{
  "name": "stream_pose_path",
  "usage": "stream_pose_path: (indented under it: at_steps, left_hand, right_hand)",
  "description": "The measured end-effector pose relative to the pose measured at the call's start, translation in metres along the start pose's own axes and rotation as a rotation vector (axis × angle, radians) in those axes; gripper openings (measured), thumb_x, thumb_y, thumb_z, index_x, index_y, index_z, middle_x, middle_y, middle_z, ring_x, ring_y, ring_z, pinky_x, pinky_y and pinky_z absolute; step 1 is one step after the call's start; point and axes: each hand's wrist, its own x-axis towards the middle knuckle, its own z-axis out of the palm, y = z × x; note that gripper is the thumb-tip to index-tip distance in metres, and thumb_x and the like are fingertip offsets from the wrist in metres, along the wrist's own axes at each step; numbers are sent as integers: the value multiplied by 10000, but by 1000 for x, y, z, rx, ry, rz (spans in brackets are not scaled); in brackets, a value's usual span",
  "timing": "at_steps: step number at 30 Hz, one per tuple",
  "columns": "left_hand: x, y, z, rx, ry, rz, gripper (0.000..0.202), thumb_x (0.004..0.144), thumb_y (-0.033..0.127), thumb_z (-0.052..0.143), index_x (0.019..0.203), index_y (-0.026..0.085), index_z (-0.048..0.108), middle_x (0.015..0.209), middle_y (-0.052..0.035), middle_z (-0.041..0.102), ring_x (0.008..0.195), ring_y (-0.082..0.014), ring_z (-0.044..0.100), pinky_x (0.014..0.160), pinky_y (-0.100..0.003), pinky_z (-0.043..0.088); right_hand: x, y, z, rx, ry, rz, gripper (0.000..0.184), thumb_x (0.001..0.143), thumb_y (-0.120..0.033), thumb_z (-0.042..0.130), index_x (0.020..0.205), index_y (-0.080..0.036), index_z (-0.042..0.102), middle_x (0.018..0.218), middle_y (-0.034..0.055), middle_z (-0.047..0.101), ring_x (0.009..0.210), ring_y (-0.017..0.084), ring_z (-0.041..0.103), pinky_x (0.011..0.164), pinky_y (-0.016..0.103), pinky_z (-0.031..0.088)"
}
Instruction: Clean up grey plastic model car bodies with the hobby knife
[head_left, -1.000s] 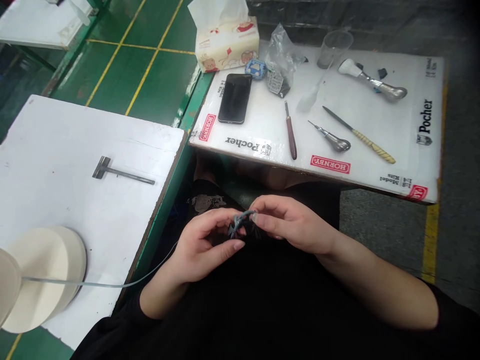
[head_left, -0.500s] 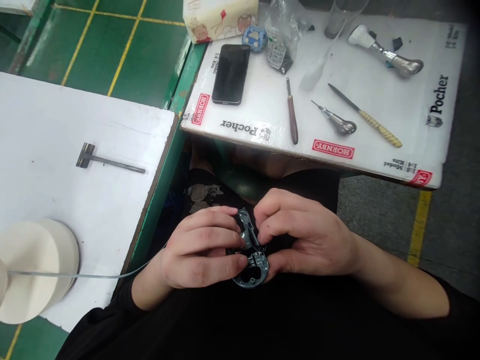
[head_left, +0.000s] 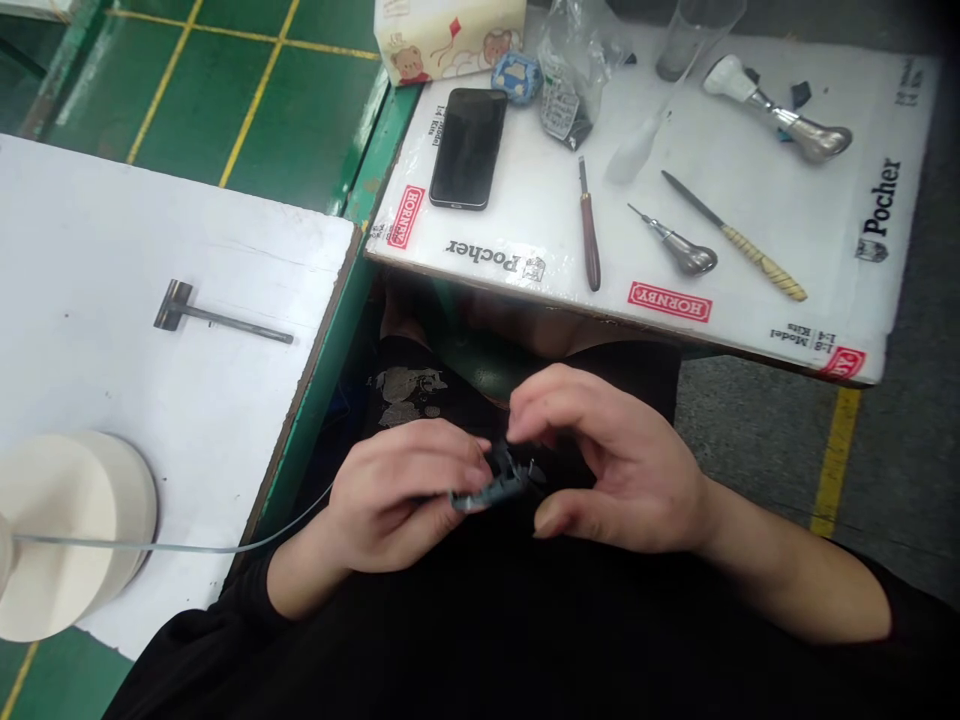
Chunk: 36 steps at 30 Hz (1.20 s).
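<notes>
While both hands meet above a dark lap, the left hand [head_left: 397,495] pinches a small grey part [head_left: 495,485] between thumb and closed fingers, holding it edge-on. The right hand [head_left: 615,465] curls over the part's other end, fingertips touching its top and thumb slack beneath. Whether it truly grips cannot be told. A thin grey strap [head_left: 187,547] runs from under the left hand's grip, out to its left, to a pale spool [head_left: 67,530] on a white table [head_left: 112,230]. Beyond the hands, well apart, a phone [head_left: 469,148] and an awl [head_left: 675,245] lie on a white board [head_left: 525,230]. The part looks light, rigid and small, with slim details that could snag. It seems best held by its flat sides. The strap looks limp and easily tangled.
</notes>
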Motion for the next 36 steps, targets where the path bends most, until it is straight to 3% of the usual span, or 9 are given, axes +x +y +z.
stream_pose_path:
  at_steps: [2, 4, 6, 9, 14, 22, 28, 36]
  left_hand:
    - [-5, 1, 11, -319, 122, -286, 432, 992, 62, 948, 1376, 230, 847, 1106, -51, 888, 933, -210, 917, 855, -310, 801]
    - [-7, 0, 20, -666, 209, -526, 379, 1040, 143, 946, 1389, 243, 835, 1107, -22, 857, 838, -167, 896, 754, -256, 774]
    - [-7, -2, 25, -894, 270, -660, 325, 1043, 206, 963, 1342, 214, 834, 1093, -13, 834, 750, -146, 867, 717, -267, 775]
    - [-5, -7, 27, -1010, 338, -771, 330, 1009, 238, 1003, 1279, 176, 824, 1040, -14, 827, 705, -131, 839, 721, -270, 777]
    - [-3, -9, 27, -1044, 398, -818, 389, 985, 251, 1032, 1298, 173, 814, 1019, -19, 841, 724, -118, 825, 745, -245, 768]
    - [-6, -11, 30, -1077, 339, -848, 409, 983, 226, 1029, 1335, 151, 835, 961, -3, 832, 682, -130, 831, 721, -279, 787]
    - [-5, -8, 30, -1032, 316, -873, 381, 977, 259, 1040, 1268, 135, 828, 930, -17, 843, 641, -144, 833, 649, -238, 746]
    - [-9, -5, 35, -974, 332, -874, 324, 992, 247, 1027, 1215, 154, 812, 945, -10, 836, 624, -128, 820, 655, -236, 751]
  right_hand:
    - [1, 1, 0, 183, 22, 218, 487, 1102, -627, 945, 1380, -242, 838, 1206, 60, 790, 961, 164, 708, 840, 282, 614]
    - [2, 2, 0, 364, 10, 423, 501, 1144, -681, 870, 1370, -233, 852, 1139, 56, 800, 900, 151, 702, 798, 263, 592]
    - [4, 6, 3, 497, 18, 552, 556, 1151, -739, 826, 1283, -201, 871, 1074, 67, 800, 876, 151, 702, 753, 242, 567]
    - [5, 13, 10, 659, 86, 666, 549, 1141, -722, 834, 1165, -177, 889, 988, 62, 767, 807, 138, 656, 669, 216, 529]
    - [0, 20, 21, 801, 55, 754, 403, 1038, -538, 996, 1054, -156, 869, 860, 44, 728, 708, 120, 617, 622, 204, 497]
    - [-5, 23, 28, 891, 7, 781, 474, 1022, -570, 1022, 1024, -137, 828, 841, 40, 713, 613, 90, 608, 531, 176, 447]
    - [-11, 27, 29, 863, -25, 756, 492, 1021, -600, 1023, 1056, -142, 850, 870, 55, 771, 593, 93, 644, 514, 175, 506]
    - [-15, 28, 34, 823, 19, 746, 524, 1013, -610, 1026, 989, -123, 836, 837, 89, 805, 570, 90, 611, 502, 179, 490]
